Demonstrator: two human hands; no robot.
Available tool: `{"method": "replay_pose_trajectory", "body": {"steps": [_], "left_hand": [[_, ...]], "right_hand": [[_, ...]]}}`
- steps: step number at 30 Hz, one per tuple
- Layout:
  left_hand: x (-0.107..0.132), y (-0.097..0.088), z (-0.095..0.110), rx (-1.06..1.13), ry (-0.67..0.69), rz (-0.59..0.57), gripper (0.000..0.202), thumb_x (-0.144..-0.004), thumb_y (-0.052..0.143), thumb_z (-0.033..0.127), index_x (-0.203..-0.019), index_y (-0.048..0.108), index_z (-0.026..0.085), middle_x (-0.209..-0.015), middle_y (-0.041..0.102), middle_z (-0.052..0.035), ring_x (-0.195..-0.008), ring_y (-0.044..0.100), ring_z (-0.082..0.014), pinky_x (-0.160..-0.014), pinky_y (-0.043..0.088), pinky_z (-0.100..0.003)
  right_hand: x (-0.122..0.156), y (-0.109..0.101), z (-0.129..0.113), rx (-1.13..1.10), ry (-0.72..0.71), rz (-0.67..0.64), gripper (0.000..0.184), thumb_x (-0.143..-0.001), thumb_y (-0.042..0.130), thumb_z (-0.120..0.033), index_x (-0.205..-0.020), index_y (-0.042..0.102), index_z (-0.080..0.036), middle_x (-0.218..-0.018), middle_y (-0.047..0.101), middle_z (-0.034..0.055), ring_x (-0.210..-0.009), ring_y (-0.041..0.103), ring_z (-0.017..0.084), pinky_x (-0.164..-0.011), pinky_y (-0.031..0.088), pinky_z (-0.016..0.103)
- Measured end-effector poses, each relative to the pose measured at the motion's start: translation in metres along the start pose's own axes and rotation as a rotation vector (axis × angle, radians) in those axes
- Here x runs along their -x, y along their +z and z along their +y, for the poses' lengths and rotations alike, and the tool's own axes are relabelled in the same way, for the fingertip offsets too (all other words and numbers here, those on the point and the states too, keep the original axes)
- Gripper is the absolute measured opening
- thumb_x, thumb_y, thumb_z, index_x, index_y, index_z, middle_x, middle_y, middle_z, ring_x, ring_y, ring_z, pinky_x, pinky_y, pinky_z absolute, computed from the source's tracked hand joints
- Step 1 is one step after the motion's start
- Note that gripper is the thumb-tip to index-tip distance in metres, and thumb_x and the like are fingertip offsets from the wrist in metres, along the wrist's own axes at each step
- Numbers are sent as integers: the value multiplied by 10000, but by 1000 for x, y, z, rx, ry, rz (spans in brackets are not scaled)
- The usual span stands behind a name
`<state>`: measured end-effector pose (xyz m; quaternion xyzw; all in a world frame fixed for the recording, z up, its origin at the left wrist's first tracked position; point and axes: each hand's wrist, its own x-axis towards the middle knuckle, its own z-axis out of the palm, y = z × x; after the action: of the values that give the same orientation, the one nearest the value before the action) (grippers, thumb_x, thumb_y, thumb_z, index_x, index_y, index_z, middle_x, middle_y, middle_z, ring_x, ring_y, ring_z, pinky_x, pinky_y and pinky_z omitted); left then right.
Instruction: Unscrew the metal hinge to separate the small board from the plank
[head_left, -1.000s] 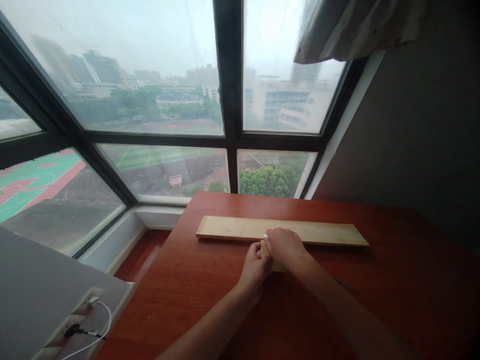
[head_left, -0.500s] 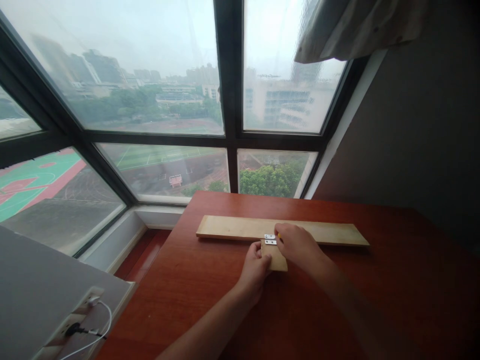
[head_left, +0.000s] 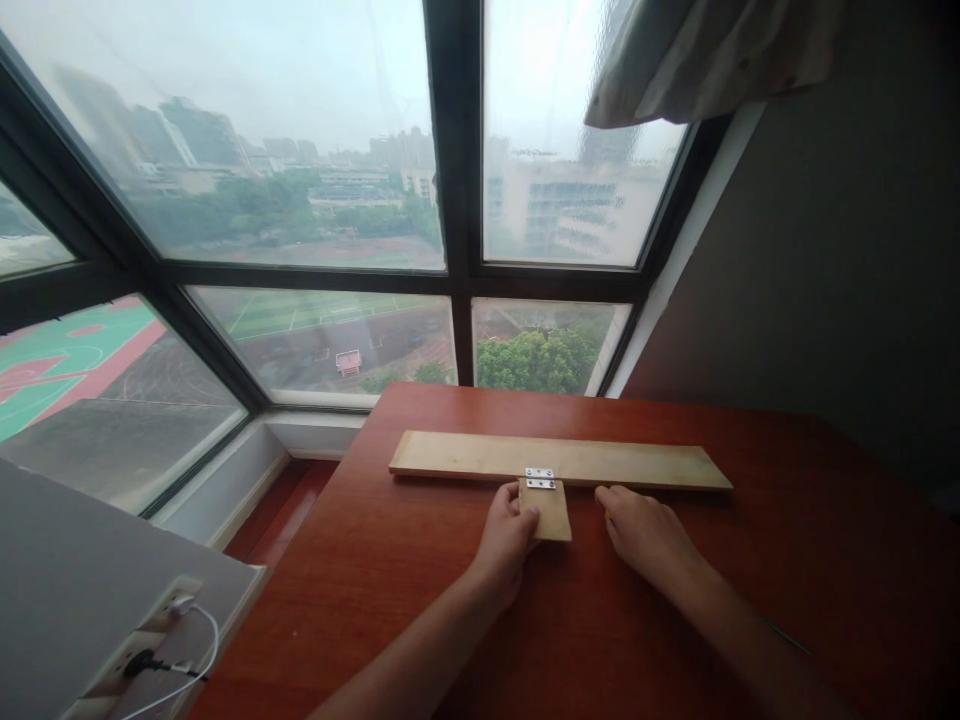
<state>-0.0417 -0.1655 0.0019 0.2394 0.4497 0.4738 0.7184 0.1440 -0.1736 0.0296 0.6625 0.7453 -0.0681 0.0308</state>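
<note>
A long pale wooden plank [head_left: 465, 456] lies crosswise on the red-brown table [head_left: 420, 600]. A small wooden block [head_left: 552, 515] butts against its near edge, and a small silver hinge [head_left: 540, 478] spans the joint between them. My left hand [head_left: 505, 541] pinches the block's left side with thumb and fingers. My right hand [head_left: 646, 535] rests on the table to the right of the block, fingers curled; a thin yellow object seems to be in them, mostly hidden.
A large dark-framed window [head_left: 454, 200] stands just behind the table, with a curtain [head_left: 697, 60] bunched at the upper right. A power strip with plugged cables [head_left: 154, 650] lies on a grey surface at the lower left. A wall rises on the right.
My right hand has lifted off the hinge and moved right and towards me, down to the table. The hinge and block are now uncovered. My left hand has stayed on the block.
</note>
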Motion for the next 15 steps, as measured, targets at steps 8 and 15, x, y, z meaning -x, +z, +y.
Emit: {"method": "replay_pose_trajectory", "body": {"steps": [8, 15], "left_hand": [[0, -1, 0, 2, 2, -5, 365, -692, 642, 106, -1033, 528, 171, -927, 673, -72, -727, 631, -159, -680, 515, -281], [-1, 0, 0, 5, -13, -4, 361, -699, 604, 80, -1044, 530, 158, -921, 675, -81, -714, 621, -154, -667, 517, -276]], "right_hand": [[7, 7, 6, -130, -77, -59, 132, -866, 457, -194, -908, 576, -235, -977, 644, 32, -817, 649, 190, -630, 360, 277], [0, 4, 21, -304, -69, -9, 170, -838, 464, -203, -961, 577, -230, -966, 679, 58, -914, 644, 217, -788, 421, 309]]}}
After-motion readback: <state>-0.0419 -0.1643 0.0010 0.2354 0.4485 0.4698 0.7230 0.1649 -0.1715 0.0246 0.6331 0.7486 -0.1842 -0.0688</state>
